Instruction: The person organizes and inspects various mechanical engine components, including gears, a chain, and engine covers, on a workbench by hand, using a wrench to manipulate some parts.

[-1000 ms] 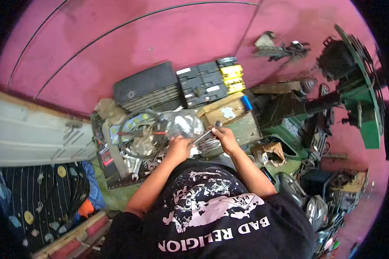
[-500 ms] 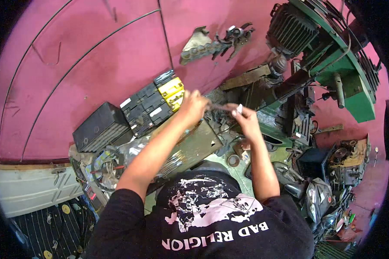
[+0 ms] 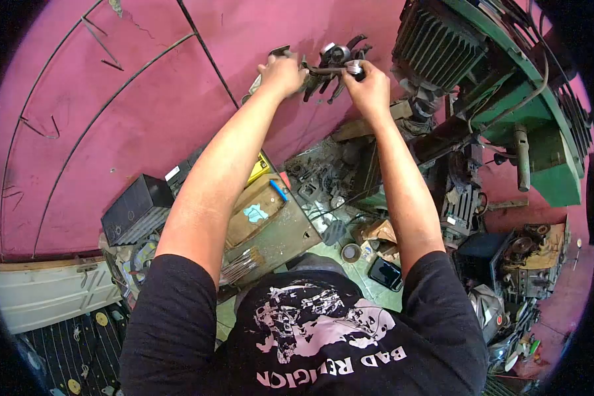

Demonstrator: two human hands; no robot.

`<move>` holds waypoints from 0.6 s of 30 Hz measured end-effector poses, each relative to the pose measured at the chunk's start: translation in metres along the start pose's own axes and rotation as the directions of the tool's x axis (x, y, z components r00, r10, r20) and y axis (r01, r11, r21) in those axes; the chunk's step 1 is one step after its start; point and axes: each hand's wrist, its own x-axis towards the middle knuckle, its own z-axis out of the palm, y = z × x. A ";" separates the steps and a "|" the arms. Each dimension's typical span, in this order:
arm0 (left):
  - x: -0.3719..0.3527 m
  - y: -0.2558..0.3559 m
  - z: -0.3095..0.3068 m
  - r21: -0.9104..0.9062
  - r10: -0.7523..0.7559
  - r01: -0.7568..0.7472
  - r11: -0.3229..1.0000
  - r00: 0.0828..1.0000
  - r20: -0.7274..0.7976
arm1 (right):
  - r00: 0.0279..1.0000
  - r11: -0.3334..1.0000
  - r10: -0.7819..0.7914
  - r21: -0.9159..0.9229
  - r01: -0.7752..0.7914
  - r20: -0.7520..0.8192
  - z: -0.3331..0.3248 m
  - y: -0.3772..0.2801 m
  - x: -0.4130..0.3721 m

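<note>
Your left hand (image 3: 284, 76) and right hand (image 3: 369, 90) have risen to the tools (image 3: 337, 54) on the wall (image 3: 138, 142), upper centre of the frame, with the wrench (image 3: 329, 70) near level between them. Your right hand grasps its shiny round end; whether your left grips anything, I cannot tell. Best keep that hold firm and your knuckles clear of the crowded tools behind.
</note>
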 end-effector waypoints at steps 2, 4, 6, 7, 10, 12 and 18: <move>0.011 -0.010 0.007 -0.108 -0.036 0.045 0.993 0.995 0.091 | 0.997 0.998 -0.027 -0.062 0.032 0.077 0.002 0.004 0.004; 0.014 -0.013 0.018 -0.243 -0.076 0.104 0.964 0.990 0.121 | 0.992 0.994 -0.031 -0.100 0.043 0.119 0.004 0.005 0.008; 0.021 -0.012 0.024 -0.273 -0.103 0.135 0.953 0.986 0.128 | 0.986 0.988 -0.035 -0.141 0.058 0.162 0.004 0.004 0.015; 0.023 -0.010 0.026 -0.303 -0.125 0.162 0.939 0.983 0.136 | 0.984 0.985 -0.057 -0.152 0.083 0.167 0.003 0.003 0.020; 0.031 0.001 0.024 -0.238 -0.192 0.200 0.951 0.980 0.055 | 0.977 0.977 -0.107 -0.160 0.138 0.186 0.005 0.001 0.036; 0.038 0.007 0.022 -0.332 -0.222 0.229 0.915 0.973 0.060 | 0.960 0.967 -0.169 -0.153 0.206 0.224 0.006 -0.001 0.049; 0.052 0.000 0.036 -0.558 -0.204 0.134 0.819 0.977 -0.066 | 0.931 0.922 -0.254 -0.225 0.316 0.264 0.012 -0.005 0.060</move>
